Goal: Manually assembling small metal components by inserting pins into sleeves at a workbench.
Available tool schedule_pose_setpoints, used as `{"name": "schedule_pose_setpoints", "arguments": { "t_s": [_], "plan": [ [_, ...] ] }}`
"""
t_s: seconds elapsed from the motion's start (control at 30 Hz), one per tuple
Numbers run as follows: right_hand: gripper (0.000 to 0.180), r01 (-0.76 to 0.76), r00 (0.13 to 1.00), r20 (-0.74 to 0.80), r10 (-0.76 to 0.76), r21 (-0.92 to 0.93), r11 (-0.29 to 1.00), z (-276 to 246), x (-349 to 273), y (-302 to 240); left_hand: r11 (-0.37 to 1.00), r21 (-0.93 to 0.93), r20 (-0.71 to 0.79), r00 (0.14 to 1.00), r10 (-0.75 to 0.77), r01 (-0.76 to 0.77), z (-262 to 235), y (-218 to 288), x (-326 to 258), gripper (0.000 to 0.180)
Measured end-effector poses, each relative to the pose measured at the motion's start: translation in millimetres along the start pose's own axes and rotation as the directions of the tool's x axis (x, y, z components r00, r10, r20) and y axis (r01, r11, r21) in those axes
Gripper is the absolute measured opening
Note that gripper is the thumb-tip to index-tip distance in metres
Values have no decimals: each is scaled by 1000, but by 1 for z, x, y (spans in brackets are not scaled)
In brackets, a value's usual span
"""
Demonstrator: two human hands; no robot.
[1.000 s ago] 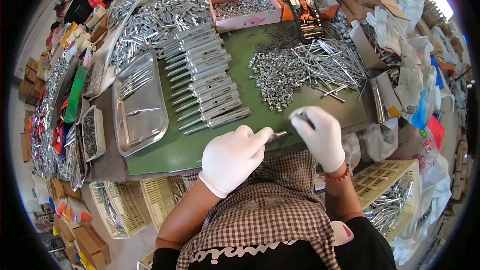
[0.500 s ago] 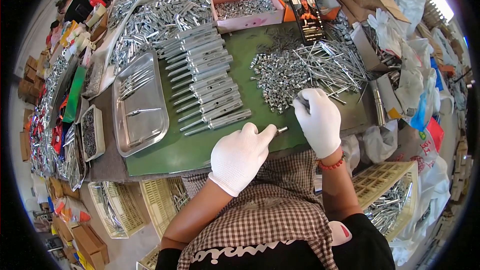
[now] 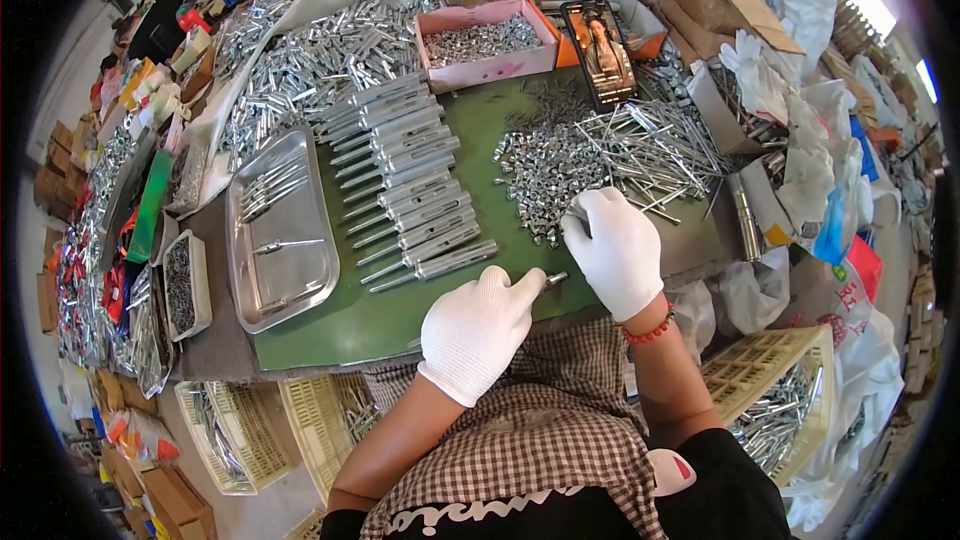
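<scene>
Mostly hidden: metal piece point(image 3: 556, 280) in left hand point(image 3: 478, 332); right hand point(image 3: 613, 248) grip unclear.

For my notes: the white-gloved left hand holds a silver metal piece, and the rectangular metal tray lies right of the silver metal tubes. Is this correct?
Not quite: the head view shows the rectangular metal tray lying left of the silver metal tubes. The white-gloved left hand holds a silver metal piece.

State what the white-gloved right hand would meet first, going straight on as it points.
The white-gloved right hand would probably meet the pile of small, silver metal pieces first, though depth is unclear.
</scene>
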State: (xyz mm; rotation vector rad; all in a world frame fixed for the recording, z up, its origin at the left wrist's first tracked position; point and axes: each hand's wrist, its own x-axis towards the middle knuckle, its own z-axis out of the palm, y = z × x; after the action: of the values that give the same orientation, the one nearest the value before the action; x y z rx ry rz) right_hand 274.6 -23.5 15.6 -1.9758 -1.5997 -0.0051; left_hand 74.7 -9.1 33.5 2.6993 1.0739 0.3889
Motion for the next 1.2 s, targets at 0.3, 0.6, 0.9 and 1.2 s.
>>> {"name": "schedule_pose_setpoints", "arguments": {
  "t_s": [0.3, 0.6, 0.9, 1.2],
  "plan": [
    [16, 101, 989, 68, -131, 336, 936, -21, -35, -12, 1000, 5, 51, 998, -25, 25, -4, 1, 3, 24],
    [10, 146, 983, 68, -172, 285, 947, -19, -44, -13, 999, -31, 26, 1000, -15, 16, -2, 0, 2, 24],
    [10, 217, 972, 40, -233, 245, 945, -17, -52, -10, 999, -44, 33, 999, -19, 20, -3, 6, -3, 26],
    [10, 130, 988, -108, -113, 159, 979, -19, -18, 11, 999, -13, 88, 996, -30, 31, -5, 7, -2, 21]
  ]
}}
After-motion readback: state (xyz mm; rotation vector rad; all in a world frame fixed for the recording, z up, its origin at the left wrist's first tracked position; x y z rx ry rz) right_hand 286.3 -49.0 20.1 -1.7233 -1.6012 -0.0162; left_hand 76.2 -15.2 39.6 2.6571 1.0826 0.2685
